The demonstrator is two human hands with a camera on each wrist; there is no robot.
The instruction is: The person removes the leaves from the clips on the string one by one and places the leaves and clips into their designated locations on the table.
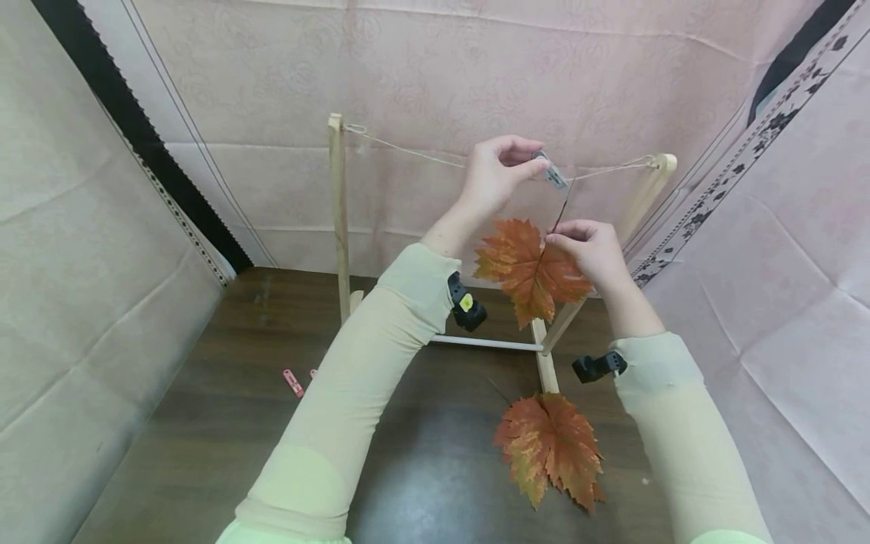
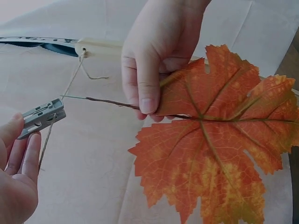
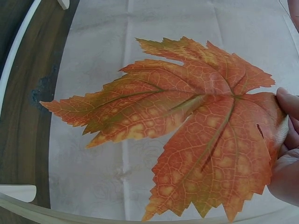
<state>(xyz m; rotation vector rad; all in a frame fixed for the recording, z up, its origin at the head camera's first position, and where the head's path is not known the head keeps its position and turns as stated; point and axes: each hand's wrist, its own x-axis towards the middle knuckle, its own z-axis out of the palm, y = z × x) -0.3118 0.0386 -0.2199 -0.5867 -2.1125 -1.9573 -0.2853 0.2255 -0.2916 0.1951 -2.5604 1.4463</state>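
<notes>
My left hand (image 1: 499, 172) pinches a grey clothespin (image 1: 552, 171) at the string (image 1: 408, 151). In the left wrist view, the string passes by the front end of the clothespin (image 2: 44, 117), and a stem tip lies at that end; whether the stem is clamped I cannot tell. My right hand (image 1: 590, 249) pinches the stem of an orange artificial maple leaf (image 1: 530, 272) close to the blade, just below the string. The leaf (image 3: 215, 107) spreads broadly in the right wrist view, where only part of the right hand (image 3: 287, 149) shows at the edge.
The string runs between two wooden posts, a left one (image 1: 338, 219) and a right one (image 1: 646, 193), joined low by a white rod (image 1: 485, 344). A second orange leaf (image 1: 552, 449) lies on the dark wooden table (image 1: 435, 468). A pink clothespin (image 1: 293, 383) lies left of my left arm.
</notes>
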